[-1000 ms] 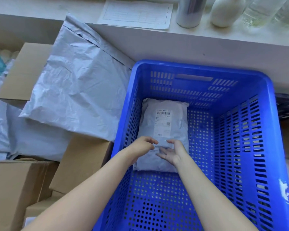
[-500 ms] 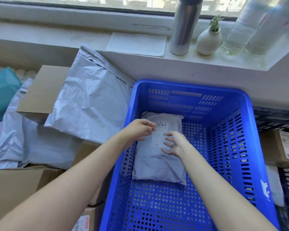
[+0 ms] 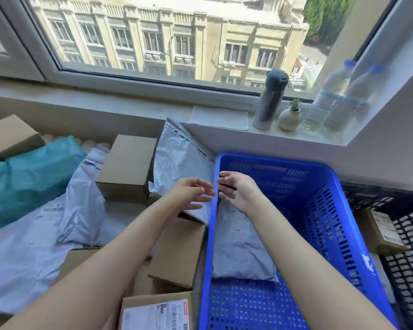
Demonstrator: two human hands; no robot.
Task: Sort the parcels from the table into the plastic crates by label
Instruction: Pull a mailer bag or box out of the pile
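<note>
Plainly crowded on the left: a teal bag [image 3: 29, 177], flat grey mailers [image 3: 34, 234] spread beside and below it, a plain cardboard box [image 3: 126, 167] standing just beyond the left hand [image 3: 191, 196], and a large grey mailer [image 3: 181, 158] propped against the wall between that box and the blue crate [image 3: 339, 210]. Nearer, under the left forearm, a second cardboard box [image 3: 177, 253] just beside the crate's left wall, and at the bottom edge a labelled box [image 3: 155, 313], label up. Just right of the blue crate, a black crate [image 3: 410, 246] with a brown box [image 3: 379, 232] inside, its label facing up. Up on the windowsill [image 3: 129, 110] — a sheet of paper [image 3: 219, 117], a steel flask [image 3: 268, 101], a small white vase [image 3: 290, 117] with a green sprig, two clear water bottles [image 3: 329, 96]. In the way of the left hand: the blue crate's left rim, crossing between the two sets of fingertips. Left hand raised just outside that rim, right hand [image 3: 236, 189] raised just inside it, palms turned toward each other; each grip slack and spread wide, holding nothing. Grey parcel [image 3: 239, 253] flat on the crate floor, close along the left wall, below and nearer than the right hand — apart from both hands. Long axis running from the near side toward the window wall, far end hidden behind the right wrist; faint print facing up.
</note>
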